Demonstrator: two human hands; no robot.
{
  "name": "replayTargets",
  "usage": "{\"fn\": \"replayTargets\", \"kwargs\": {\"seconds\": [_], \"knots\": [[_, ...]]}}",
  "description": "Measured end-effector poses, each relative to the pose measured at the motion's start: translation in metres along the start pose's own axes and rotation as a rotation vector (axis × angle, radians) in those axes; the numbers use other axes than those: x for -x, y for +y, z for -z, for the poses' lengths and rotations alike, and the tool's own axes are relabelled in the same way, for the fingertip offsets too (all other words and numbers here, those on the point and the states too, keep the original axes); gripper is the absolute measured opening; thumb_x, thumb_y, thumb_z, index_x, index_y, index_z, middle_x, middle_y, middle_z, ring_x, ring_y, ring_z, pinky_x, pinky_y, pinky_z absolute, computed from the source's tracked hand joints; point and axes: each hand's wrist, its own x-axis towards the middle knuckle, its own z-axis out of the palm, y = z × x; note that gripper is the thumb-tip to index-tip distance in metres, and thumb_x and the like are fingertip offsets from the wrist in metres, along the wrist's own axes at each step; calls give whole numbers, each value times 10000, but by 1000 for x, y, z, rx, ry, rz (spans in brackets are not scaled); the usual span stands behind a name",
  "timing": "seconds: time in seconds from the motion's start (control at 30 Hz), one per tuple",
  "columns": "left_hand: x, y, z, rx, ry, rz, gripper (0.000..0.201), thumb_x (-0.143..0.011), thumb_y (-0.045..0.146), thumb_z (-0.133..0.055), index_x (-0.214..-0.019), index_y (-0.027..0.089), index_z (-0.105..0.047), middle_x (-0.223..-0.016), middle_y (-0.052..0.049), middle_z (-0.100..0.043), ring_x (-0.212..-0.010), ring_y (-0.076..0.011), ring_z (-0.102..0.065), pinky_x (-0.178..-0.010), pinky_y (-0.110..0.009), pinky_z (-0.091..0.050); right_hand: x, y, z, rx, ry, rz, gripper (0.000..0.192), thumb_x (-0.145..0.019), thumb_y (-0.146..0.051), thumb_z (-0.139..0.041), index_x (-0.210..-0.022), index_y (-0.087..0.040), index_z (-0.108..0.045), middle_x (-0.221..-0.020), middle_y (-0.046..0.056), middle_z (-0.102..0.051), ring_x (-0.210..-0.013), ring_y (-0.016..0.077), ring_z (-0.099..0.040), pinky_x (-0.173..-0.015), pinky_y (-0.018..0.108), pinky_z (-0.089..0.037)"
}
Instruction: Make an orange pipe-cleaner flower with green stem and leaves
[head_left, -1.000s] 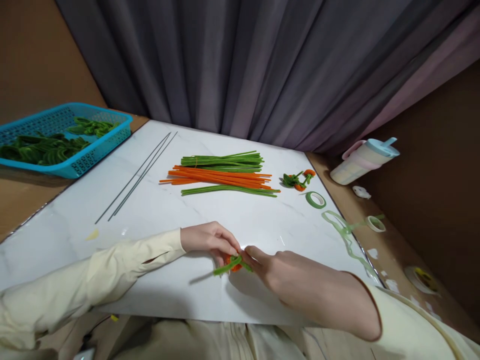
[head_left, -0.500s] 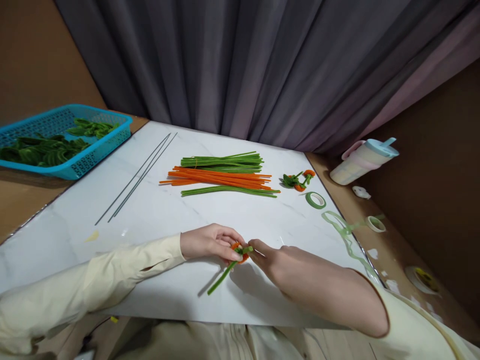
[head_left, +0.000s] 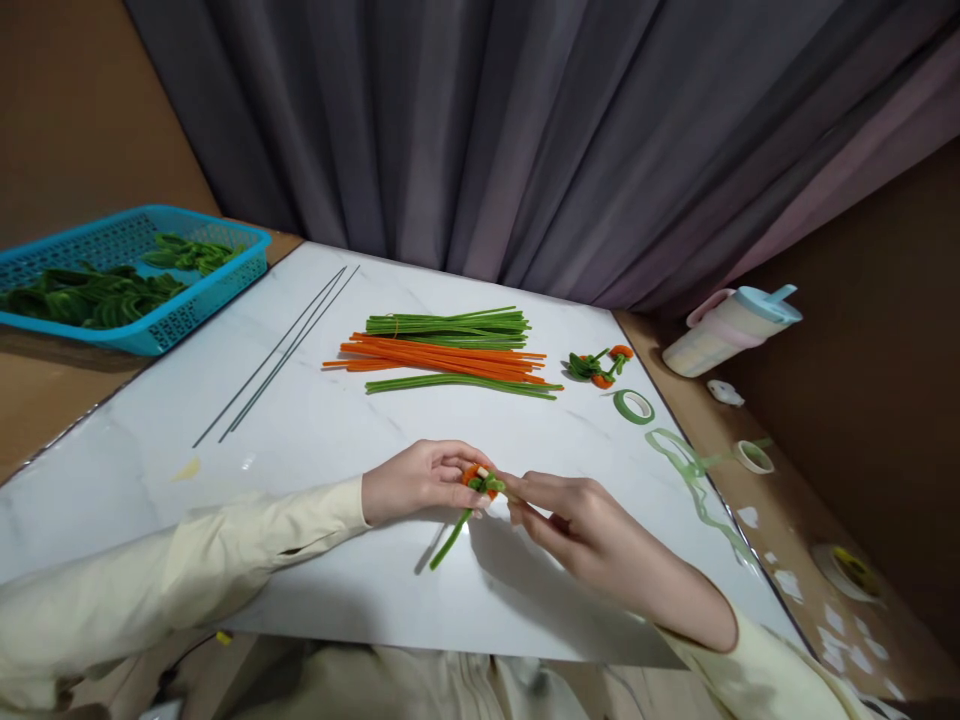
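My left hand (head_left: 421, 482) is closed round a small orange and green pipe-cleaner flower (head_left: 474, 474) above the near part of the white tabletop. A green pipe-cleaner stem (head_left: 448, 545) hangs down from it toward me. From the right, my right hand (head_left: 577, 515) pinches a short green pipe-cleaner end at the flower's side; its fingertips partly cover that end. Farther off lie green pipe cleaners (head_left: 450, 326), orange pipe cleaners (head_left: 442, 354) and a few more green ones (head_left: 461, 383). To their right are finished-looking orange and green pieces (head_left: 601, 366).
A blue basket (head_left: 214, 297) of green leaf shapes stands at left, with thin dark wires (head_left: 274, 360) beside it. Green tape (head_left: 634, 406), a loose light-green strip (head_left: 697, 490), another tape roll (head_left: 754, 457) and a tumbler (head_left: 731, 330) are at right. A curtain (head_left: 450, 130) hangs behind.
Both hands stay at the flower, which has turned and risen slightly. My right hand has shifted its grip, its fingers now more extended and its forearm lower. The view has tilted slightly.
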Motion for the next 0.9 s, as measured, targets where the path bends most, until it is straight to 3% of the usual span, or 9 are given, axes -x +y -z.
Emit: {"fn": "replayTargets", "kwargs": {"seconds": [0.2, 0.27, 0.47, 0.57, 0.67, 0.77, 0.9], "knots": [[-1, 0, 0, 45, -14, 12, 360, -612, 179, -760, -932, 96, -616, -822, -59, -654, -710, -142, -613, -744, -333, -491, -1, 6, -5, -224, -20, -79, 275, -916, -260, -370, -1013, -164, -609, -770, 12, -578, -626, 97, -453, -516, 182, -328], [-1, 0, 1, 60, 0, 23, 359, -608, 173, -763, -925, 90, -617, -811, -57, -656, -698, -139, -614, -732, -323, -491, 0, 7, -5, -257, -21, -79, 281, -920, -276, -368, -992, -160, -613, -767, 11, -575, -612, 94, -448, -502, 180, -325], [0, -2, 1, 91, 30, 21, 337, -604, 180, -763, -898, 87, -625, -762, -42, -656, -685, -141, -621, -702, -298, -489, 2, 2, -6, -136, 15, -24, 269, -920, -202, -341, -937, -138, -602, -733, 14, -544, -621, 101, -469, -603, 203, -373], [0, -3, 1, 40, 16, -6, 332, -628, 186, -744, -921, 84, -625, -768, -49, -660, -687, -138, -615, -711, -295, -482, 4, 2, -8, -86, 21, -6, 284, -915, -180, -333, -1053, -145, -579, -737, 17, -556, -634, 104, -490, -610, 200, -386], [-1, -3, 3, 0, 18, -35, 312, -652, 197, -725, -930, 100, -624, -777, -43, -661, -697, -137, -612, -718, -288, -476, 9, 6, -9, -77, 59, -24, 387, -913, -197, -351, -1298, -184, -389, -766, 2, -594, -552, 86, -474, -550, 183, -389], [-2, -3, 6, -59, 53, -84, 303, -668, 211, -712, -941, 117, -621, -824, -45, -661, -731, -137, -607, -732, -274, -469, 14, 23, -11, -49, 131, -57, 443, -929, -260, -358, -1358, -214, -259, -825, 1, -632, -468, 72, -459, -487, 177, -384], [-2, -4, 4, -194, 138, -146, 311, -646, 219, -718, -922, 112, -624, -880, -61, -650, -786, -148, -589, -727, -254, -468, 11, 69, -22, 186, 372, -61, 267, -939, -261, -330, -1175, -174, -420, -847, 52, -639, -635, 130, -587, -575, 221, -438]]}}
